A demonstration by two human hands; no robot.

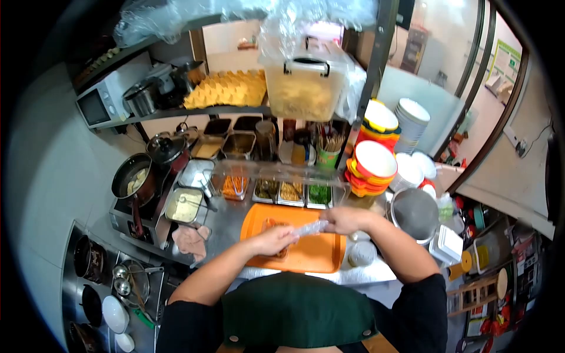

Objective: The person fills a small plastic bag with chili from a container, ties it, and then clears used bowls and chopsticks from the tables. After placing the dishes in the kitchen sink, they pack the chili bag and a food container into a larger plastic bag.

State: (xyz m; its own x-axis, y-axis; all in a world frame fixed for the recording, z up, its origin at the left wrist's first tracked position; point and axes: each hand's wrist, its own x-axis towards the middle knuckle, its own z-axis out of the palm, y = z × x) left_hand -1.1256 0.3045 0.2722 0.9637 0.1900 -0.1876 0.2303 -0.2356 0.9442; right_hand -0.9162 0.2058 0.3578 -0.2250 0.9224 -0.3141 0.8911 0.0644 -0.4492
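My left hand (274, 240) and my right hand (344, 220) pinch the two ends of a crumpled clear plastic piece (310, 228), which stretches between them. Both hands are closed over an orange tray (326, 253) on the steel counter. Under my left hand, a reddish-brown item (271, 223) shows on the tray, mostly covered by the fingers. Just beyond the tray are small metal pans of shredded orange food (234, 186) and chopped greens (319, 194), behind a clear cover (282, 170).
Stacked bowls (376, 162) and a round strainer (414, 213) stand to the right. At the left are a frying pan (134, 176) on a burner, a pan of pale food (183, 205) and a pink cloth (189, 242). A clear lidded bin (306, 88) sits on the shelf above.
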